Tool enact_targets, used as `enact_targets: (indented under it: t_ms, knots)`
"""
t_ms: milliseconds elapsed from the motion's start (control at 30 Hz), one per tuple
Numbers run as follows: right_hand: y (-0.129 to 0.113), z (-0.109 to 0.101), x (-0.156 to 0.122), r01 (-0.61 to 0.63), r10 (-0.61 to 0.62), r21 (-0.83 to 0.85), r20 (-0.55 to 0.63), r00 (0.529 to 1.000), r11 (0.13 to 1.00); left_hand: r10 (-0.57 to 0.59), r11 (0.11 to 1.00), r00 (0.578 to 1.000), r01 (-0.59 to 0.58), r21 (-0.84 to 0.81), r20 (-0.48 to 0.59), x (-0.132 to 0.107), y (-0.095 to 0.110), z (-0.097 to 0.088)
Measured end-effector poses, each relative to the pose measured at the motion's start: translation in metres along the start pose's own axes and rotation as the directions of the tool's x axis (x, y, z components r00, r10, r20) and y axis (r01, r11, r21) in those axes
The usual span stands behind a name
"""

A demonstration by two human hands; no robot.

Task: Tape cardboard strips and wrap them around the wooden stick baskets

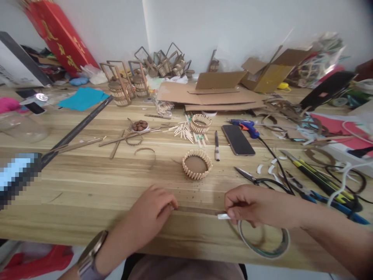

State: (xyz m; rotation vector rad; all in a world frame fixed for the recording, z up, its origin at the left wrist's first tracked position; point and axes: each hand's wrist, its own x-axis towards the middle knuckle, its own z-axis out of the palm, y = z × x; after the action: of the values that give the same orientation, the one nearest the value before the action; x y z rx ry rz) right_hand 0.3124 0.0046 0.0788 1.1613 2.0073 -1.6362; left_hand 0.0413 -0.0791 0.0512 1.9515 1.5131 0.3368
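Observation:
Low over the front of the wooden table, a thin brown strip (196, 210) stretches between my two hands. My left hand (154, 208) pinches its left end. Thumb and fingers of my right hand (244, 204) close on the other end, along with a short white piece of tape (223, 216). Below the right hand hangs or lies a roll of tape (287, 243); its contact with the fingers is hidden. Beyond the hands stands a round basket base ringed with short wooden sticks (197, 165). A similar stick ring (201, 123) sits farther back beside loose sticks (183, 131).
To the right lie scissors (256, 181), a yellow-black utility knife (320, 179), a phone (238, 140), a pen (217, 146) and a blue glue gun (246, 126) with its cord. Small finished baskets (119, 93) and flat cardboard (210, 97) occupy the back. A dark metal bar (78, 126) crosses the left.

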Motion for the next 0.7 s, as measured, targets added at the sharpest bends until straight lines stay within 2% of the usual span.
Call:
enact_targets:
  t_ms: [100,133,233,333,433,500,600,700]
  knots:
    - [0.004,0.0,0.012,-0.013,0.013,-0.019,0.003,1.0,1.0,0.129,0.96,0.983,-0.091,0.265,-0.13,-0.005,0.009,0.019]
    - [0.005,0.0,0.016,-0.009,0.009,-0.022,-0.004,1.0,1.0,0.18,0.938,0.975,-0.129,0.321,-0.133,-0.006,0.011,0.027]
    - [0.006,0.0,0.022,0.007,-0.007,-0.041,-0.016,1.0,0.999,0.307,0.857,0.95,-0.254,0.449,-0.048,-0.009,0.01,0.051]
    - [0.005,-0.001,0.022,0.027,-0.032,-0.124,-0.042,0.999,0.992,0.358,0.785,0.933,-0.276,0.554,-0.041,-0.009,0.003,0.068]
    - [0.0,-0.003,0.015,0.105,-0.142,-0.215,-0.165,0.976,0.971,0.4,0.736,0.915,-0.29,0.612,-0.049,-0.01,-0.002,0.075]
    - [-0.006,-0.003,0.01,0.112,-0.154,-0.195,-0.22,0.963,0.974,0.421,0.719,0.905,-0.291,0.631,-0.062,-0.011,-0.004,0.076]
    - [-0.013,0.002,0.01,0.072,-0.084,-0.071,-0.173,0.981,0.995,0.431,0.71,0.898,-0.279,0.647,-0.087,-0.013,-0.005,0.077]
    - [-0.016,0.012,0.023,0.08,-0.08,-0.002,-0.143,0.986,0.997,0.459,0.707,0.881,-0.284,0.648,-0.114,-0.014,-0.006,0.077]
